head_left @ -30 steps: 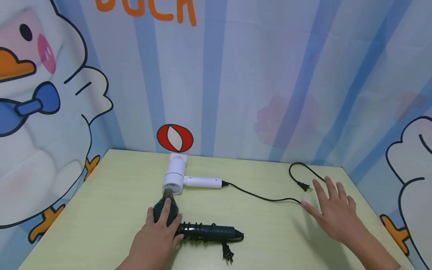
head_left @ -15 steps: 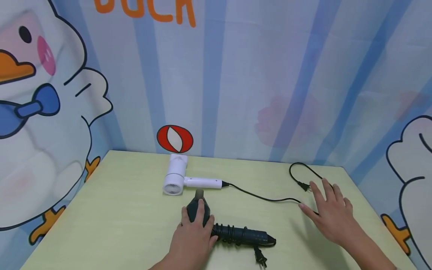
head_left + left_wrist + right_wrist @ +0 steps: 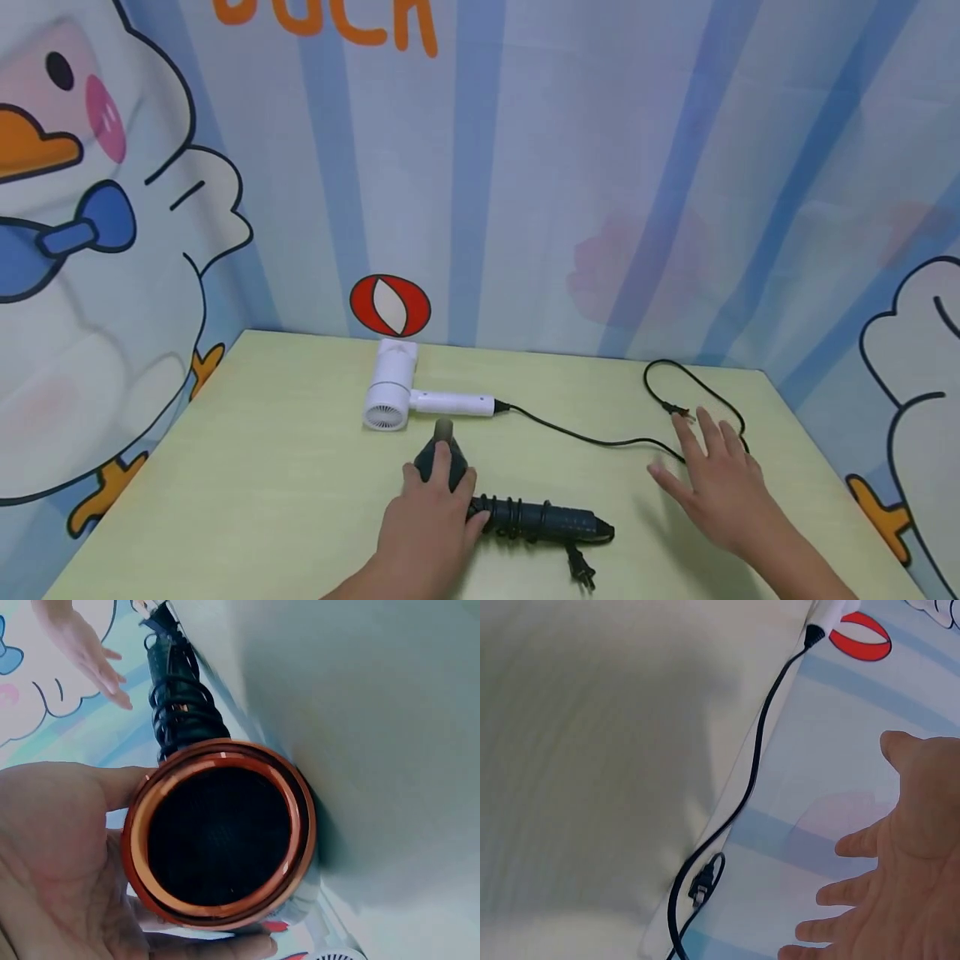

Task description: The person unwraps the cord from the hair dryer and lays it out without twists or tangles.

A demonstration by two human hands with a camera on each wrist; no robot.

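My left hand [image 3: 427,525] grips the barrel of a dark hair dryer [image 3: 551,521], fingers along its sides. The dryer's handle points right, with its cord wound round it and its plug [image 3: 581,571] hanging at the near side. In the left wrist view, its round black intake [image 3: 221,836] has a copper-coloured rim, and thumb and fingers curve about the barrel. My right hand [image 3: 723,496] hovers over the table's right side with spread fingers and holds nothing. Beyond it lies the black cord [image 3: 757,750] of a white hair dryer [image 3: 450,404].
The white dryer lies near the back of the pale table [image 3: 247,475], handle to the right. Its plug [image 3: 677,408] sits beside the looped cord at back right. A printed cloth curtain [image 3: 540,167] hangs behind the table.
My left hand has carried the dark hair dryer to the right, away from the white dryer's front, then stayed there. The right hand has drifted slightly left and nearer.
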